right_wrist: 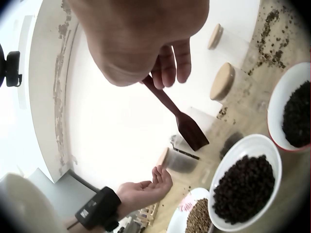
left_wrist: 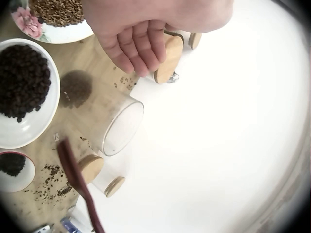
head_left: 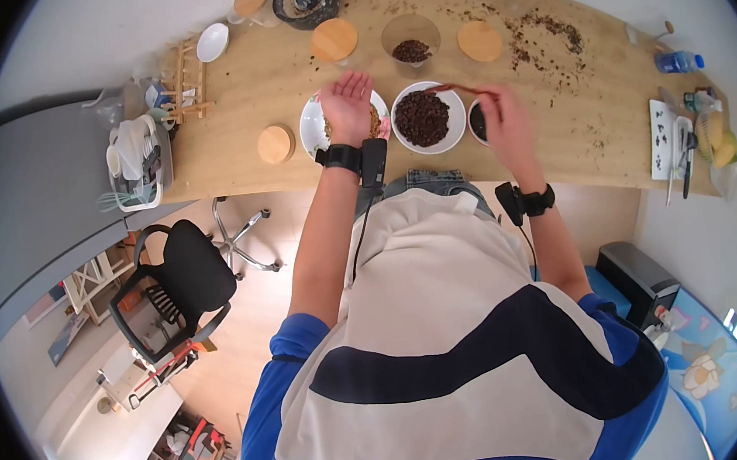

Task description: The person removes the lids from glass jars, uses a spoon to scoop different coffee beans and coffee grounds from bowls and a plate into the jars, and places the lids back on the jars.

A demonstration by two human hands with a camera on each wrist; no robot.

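Note:
My right hand (head_left: 508, 126) grips the handle of a dark reddish-brown wooden scoop (head_left: 464, 89). The scoop's flat, empty-looking blade hangs over the far side of a white bowl (right_wrist: 219, 213) filled with dark brown beans (head_left: 422, 119). Palm up, with fingers extended and nothing on it, my left hand (head_left: 347, 105) is above a flowered plate (head_left: 310, 128) of light brown grains (right_wrist: 198, 217). Behind the bowl stands a clear glass jar (left_wrist: 114, 121) with some dark beans at its bottom. A small red-rimmed bowl (right_wrist: 275, 119) of black bits sits right of the white bowl, partly under my right hand.
Wooden-lidded jars (head_left: 334, 40) stand along the table's back, near a stone mortar (head_left: 283, 8). Dark crumbs (head_left: 549, 39) are scattered at the back right. A utensil basket (head_left: 162, 173) sits at the left end; a water bottle (head_left: 678, 62) and knives (head_left: 688, 176) are at the right.

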